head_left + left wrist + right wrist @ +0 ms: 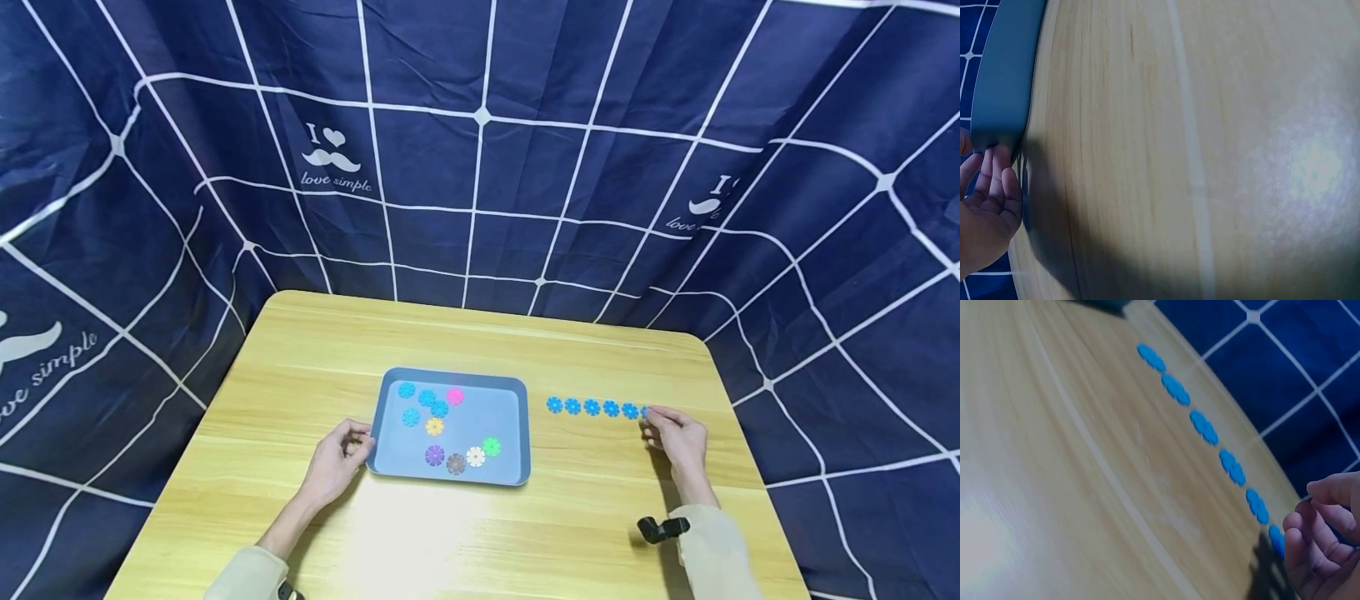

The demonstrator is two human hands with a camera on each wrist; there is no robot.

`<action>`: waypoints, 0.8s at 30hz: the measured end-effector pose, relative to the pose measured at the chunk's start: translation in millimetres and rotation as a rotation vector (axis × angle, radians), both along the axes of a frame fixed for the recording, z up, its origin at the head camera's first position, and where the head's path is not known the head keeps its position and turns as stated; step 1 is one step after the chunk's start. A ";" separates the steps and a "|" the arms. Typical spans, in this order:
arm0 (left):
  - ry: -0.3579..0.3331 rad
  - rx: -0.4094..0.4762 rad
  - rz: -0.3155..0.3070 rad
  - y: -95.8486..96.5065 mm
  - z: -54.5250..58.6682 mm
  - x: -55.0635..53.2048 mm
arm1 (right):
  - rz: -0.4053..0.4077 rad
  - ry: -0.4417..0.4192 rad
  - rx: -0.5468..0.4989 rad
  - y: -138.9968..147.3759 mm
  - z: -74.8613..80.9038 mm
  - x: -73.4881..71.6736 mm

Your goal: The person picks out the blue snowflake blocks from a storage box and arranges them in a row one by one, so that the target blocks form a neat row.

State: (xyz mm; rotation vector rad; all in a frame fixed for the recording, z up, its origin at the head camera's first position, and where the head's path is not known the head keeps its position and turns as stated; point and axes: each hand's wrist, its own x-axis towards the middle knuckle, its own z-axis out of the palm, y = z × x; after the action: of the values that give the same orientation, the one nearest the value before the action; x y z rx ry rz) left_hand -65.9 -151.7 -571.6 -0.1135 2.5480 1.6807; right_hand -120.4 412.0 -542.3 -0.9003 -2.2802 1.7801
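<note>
A grey-blue tray (450,475) lies on the table with several snowflake discs in it. My left hand (339,460) grips the tray's left edge, thumb and fingers round the rim; in the left wrist view its curled fingers (999,178) meet the tray's wall (1007,75). To the tray's right runs a row of blue snowflake discs (592,407). My right hand (678,440) is at the row's right end and partly covers the last disc (1277,540). Its thumb and fingertip pinch a thin dark sliver, apparently a disc seen edge-on, mostly hidden by the fingers.
Inside the tray are blue discs (411,417), plus a pink disc (455,397), an orange disc (434,427), a purple disc (435,455), a brown disc (456,464), a cream disc (476,456) and a green disc (491,447). A navy curtain (525,167) surrounds the wooden table (585,517).
</note>
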 end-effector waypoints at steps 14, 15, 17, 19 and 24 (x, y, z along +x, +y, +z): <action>-0.009 -0.002 0.002 0.9 1.8 -0.4 | 0.097 0.070 -0.014 -49.8 21.0 5.5; -0.012 -0.003 0.003 1.0 1.9 -0.5 | 0.109 0.079 -0.018 -53.9 21.9 5.9; -0.015 -0.002 0.004 0.9 2.4 -0.5 | 0.139 0.090 -0.012 -63.1 24.0 6.7; -0.014 -0.002 0.004 0.9 2.7 -0.7 | 0.166 0.096 -0.003 -72.4 25.9 7.2; -0.012 0.012 -0.001 -0.3 3.3 0.0 | 0.235 0.101 0.004 -96.8 29.8 7.8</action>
State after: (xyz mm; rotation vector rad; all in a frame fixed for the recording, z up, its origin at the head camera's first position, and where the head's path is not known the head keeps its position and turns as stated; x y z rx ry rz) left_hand -65.9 -152.0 -568.3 -0.1213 2.5283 1.6896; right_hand -112.6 315.1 -512.5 -0.5464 -2.4075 1.8606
